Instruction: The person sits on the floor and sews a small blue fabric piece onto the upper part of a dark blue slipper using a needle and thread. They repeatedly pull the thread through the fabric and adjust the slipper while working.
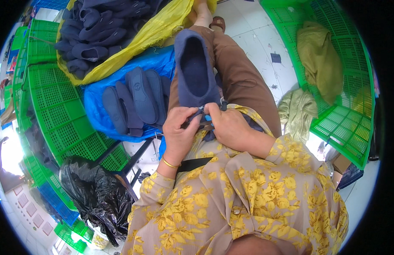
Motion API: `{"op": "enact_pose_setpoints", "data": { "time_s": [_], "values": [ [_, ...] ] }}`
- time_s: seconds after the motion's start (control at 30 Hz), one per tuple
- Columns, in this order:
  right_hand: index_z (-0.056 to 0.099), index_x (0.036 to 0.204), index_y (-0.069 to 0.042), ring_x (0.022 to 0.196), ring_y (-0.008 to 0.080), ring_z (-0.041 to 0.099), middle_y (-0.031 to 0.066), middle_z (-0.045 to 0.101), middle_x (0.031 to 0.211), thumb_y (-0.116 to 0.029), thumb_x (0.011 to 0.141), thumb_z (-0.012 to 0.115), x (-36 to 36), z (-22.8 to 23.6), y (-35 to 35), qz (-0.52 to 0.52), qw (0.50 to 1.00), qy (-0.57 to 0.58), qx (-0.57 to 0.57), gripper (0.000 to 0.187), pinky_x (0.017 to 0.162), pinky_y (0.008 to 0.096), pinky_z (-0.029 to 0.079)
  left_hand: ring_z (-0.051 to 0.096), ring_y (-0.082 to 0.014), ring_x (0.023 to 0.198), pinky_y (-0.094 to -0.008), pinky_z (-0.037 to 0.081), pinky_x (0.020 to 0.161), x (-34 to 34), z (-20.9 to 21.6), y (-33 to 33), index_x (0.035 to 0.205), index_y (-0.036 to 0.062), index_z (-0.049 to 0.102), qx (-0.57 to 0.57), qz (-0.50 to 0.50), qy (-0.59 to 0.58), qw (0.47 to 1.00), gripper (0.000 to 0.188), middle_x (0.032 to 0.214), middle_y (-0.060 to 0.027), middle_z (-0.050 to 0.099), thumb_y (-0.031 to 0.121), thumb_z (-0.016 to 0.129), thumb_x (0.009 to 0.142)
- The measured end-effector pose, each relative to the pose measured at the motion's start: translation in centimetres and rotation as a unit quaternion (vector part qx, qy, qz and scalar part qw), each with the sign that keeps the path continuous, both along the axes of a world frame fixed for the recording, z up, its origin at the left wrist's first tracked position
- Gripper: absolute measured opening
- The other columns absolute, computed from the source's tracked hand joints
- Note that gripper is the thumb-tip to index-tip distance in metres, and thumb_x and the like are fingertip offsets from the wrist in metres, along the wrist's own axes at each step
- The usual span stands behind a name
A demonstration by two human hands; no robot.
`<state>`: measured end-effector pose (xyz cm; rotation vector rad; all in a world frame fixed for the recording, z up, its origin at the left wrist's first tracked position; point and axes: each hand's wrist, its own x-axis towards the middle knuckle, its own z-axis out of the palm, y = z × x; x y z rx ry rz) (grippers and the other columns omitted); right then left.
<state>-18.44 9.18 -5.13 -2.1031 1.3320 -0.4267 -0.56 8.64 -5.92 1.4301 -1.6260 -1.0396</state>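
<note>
A dark blue fabric slipper [195,70] lies on my lap, its toe pointing away from me and its opening facing up. My left hand [180,126] is closed, thumb and fingers pinching at the slipper's heel end. Right beside it, my right hand [229,126] is closed too, its fingertips meeting the left ones at the heel. Between the hands show a small blue piece [208,118] and a narrow dark strip, perhaps part of a small tool; the fingers hide most of it. More dark blue fabric lies under my right hand.
At the left, several dark blue slippers [139,95] lie soles up on a blue plastic sheet [93,100]. Behind them, a yellow sack [141,44] holds many more. Green crates [56,114] line the left; another green crate [339,114] with olive cloth stands right. A black plastic bag [95,191] sits nearby.
</note>
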Motion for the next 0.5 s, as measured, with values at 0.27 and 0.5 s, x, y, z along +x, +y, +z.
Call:
{"op": "enact_pose_setpoints", "data": {
  "time_s": [0.27, 0.5],
  "values": [
    [0.043, 0.106, 0.003, 0.059, 0.0367, 0.064, 0.0206, 0.063, 0.066, -0.004, 0.082, 0.056, 0.01, 0.21, -0.08, -0.006, 0.999, 0.014, 0.028, 0.028, 0.052, 0.0445, 0.050, 0.053, -0.0107, 0.071, -0.0222, 0.044, 0.064, -0.07, 0.13, 0.00, 0.095, 0.0015, 0.071, 0.009, 0.002, 0.002, 1.000, 0.020, 0.086, -0.0037, 0.064, -0.001, 0.073, 0.075],
    [0.043, 0.106, 0.003, 0.059, 0.0372, 0.065, 0.0204, 0.062, 0.066, -0.004, 0.081, 0.057, 0.03, 0.56, -0.24, -0.007, 0.999, 0.010, 0.052, 0.029, 0.052, 0.0450, 0.050, 0.053, -0.0103, 0.070, -0.0218, 0.043, 0.063, -0.23, 0.17, 0.02, 0.094, 0.0014, 0.071, 0.009, 0.010, -0.005, 1.000, 0.019, 0.087, -0.0037, 0.063, -0.001, 0.073, 0.075]
  ]
}}
